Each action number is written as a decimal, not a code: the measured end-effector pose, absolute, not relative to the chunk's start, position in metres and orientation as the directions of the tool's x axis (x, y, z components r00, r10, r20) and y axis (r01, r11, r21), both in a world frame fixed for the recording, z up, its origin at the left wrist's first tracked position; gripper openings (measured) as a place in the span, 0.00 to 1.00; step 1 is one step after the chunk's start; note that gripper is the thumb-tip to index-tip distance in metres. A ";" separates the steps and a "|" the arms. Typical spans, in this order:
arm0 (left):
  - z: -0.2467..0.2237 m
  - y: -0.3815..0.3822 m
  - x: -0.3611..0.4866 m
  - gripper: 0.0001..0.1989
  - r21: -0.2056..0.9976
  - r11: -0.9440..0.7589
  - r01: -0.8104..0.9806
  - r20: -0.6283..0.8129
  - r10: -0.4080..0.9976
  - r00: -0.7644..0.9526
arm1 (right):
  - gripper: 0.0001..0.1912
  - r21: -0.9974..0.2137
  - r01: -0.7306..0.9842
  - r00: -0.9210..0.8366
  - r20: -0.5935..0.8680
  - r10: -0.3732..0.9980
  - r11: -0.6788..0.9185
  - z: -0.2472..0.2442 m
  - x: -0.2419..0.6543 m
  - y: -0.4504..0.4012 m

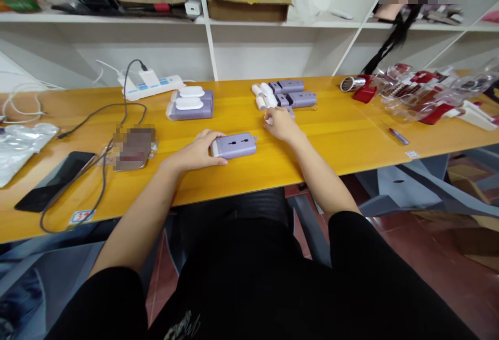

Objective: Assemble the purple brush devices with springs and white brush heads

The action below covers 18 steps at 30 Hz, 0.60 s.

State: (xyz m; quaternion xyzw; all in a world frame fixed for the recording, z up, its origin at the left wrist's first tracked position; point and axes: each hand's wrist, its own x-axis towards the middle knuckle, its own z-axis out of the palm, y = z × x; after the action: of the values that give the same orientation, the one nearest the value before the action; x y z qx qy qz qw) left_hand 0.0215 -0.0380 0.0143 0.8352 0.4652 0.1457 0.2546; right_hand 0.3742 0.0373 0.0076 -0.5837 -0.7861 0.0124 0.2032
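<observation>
Bearing two black slots, the lilac case (pixel 234 145) lies flat.

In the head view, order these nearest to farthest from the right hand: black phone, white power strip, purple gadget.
From the right hand:
1. Purple gadget, just left, mid-table.
2. White power strip, left, back edge.
3. Black phone, far left, front.

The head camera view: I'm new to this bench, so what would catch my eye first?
Your eye would likely go first to the left hand resting on a lilac plastic housing near the front edge of the yellow table. Just beyond it, the right hand sits at a cluster of lilac housings and white caps. At the far right, red-and-clear plastic packaging lies heaped.
</observation>
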 end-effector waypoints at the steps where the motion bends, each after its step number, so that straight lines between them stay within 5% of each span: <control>1: 0.014 -0.038 0.021 0.49 0.563 -0.438 0.701 0.005 0.850 0.526 | 0.19 -0.279 0.903 -0.241 0.299 0.923 0.327 0.008 0.374 0.037; 5: 0.014 -0.035 0.018 0.49 0.561 -0.448 0.696 0.001 0.841 0.541 | 0.34 -0.304 0.914 -0.179 0.296 0.938 0.270 0.006 0.375 0.037; 10: 0.014 -0.035 0.017 0.49 0.556 -0.455 0.696 0.000 0.837 0.548 | 0.38 -0.431 0.826 -0.299 0.213 0.930 0.364 0.002 0.376 0.039; 18: 0.016 -0.036 0.017 0.48 0.552 -0.454 0.700 -0.006 0.837 0.547 | 0.22 -0.564 0.743 -0.302 0.196 0.933 0.359 -0.002 0.370 0.043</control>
State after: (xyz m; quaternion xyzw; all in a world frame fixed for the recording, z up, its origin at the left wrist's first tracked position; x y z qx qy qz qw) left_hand 0.0169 -0.0358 0.0156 0.8419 0.4563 0.1344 0.2548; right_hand 0.3705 0.0433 -0.0024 -0.5340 -0.7848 0.1875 0.2526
